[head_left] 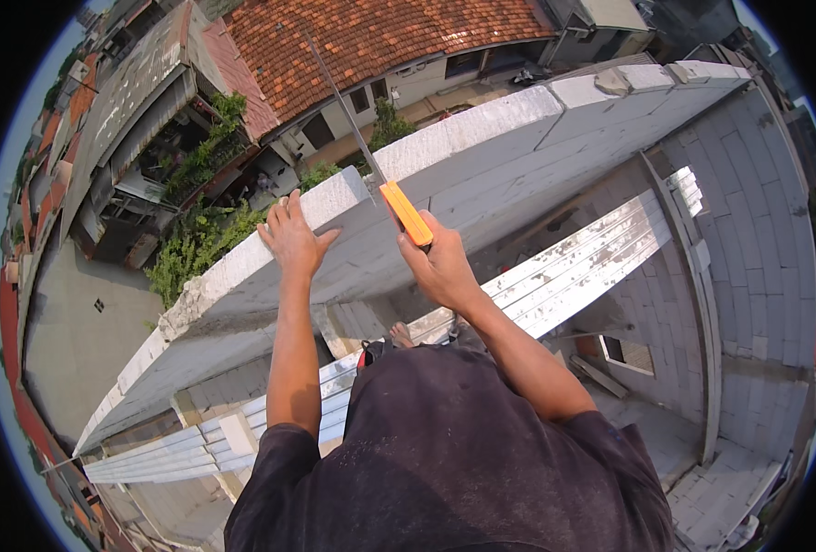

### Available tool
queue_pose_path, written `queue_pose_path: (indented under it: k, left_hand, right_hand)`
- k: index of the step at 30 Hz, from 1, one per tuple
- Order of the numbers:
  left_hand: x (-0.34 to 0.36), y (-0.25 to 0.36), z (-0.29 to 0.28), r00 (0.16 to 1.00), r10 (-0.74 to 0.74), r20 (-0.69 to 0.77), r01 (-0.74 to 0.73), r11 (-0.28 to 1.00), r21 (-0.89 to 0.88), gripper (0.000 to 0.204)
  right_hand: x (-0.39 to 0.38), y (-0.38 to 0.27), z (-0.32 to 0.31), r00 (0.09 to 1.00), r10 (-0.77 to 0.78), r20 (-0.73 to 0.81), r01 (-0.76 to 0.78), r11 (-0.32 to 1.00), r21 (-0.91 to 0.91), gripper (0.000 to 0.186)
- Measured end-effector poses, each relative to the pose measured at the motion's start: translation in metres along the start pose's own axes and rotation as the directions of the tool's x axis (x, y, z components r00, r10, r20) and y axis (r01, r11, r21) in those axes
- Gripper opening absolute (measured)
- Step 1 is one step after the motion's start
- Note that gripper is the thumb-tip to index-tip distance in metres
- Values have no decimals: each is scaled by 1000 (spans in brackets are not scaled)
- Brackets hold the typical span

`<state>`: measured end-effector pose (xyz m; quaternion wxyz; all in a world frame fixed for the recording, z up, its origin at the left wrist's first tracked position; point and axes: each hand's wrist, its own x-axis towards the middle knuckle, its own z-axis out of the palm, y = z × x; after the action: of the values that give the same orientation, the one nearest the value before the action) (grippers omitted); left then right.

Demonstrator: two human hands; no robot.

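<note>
My right hand (442,265) is wrapped around the orange handle of a handsaw (410,215). Its long thin blade points away from me and crosses the wall top, near the end of a pale block (339,195). Whether the teeth are cutting into the block cannot be made out. On the same wall, just left of that block's end, my left hand (295,241) lies with its fingers spread over the top edge and its thumb apart. The light grey block wall (482,124) runs from lower left to upper right.
Beneath me a ribbed metal plank (574,267) spans the structure, my bare foot (401,334) partly showing. A deep drop to rooms lies on the near side. Beyond the wall are green plants (201,253), a tiled roof (380,37) and houses far below.
</note>
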<state>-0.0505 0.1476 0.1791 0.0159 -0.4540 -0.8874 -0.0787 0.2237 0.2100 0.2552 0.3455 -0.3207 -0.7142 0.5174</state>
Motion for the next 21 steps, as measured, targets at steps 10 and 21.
queue_pose_path:
  k: [10,21]
  left_hand:
    - [-3,-4,-3,1000,-11,-1,11,1000,-18,119]
    - [-4,-5,1,1000,-9,8,9,1000,-20,117]
  right_hand:
    - [-12,-24,8,997,76,34,-70,988,-138,22]
    - [-38,-11,6,998,63,-27,-66,986,-151,18]
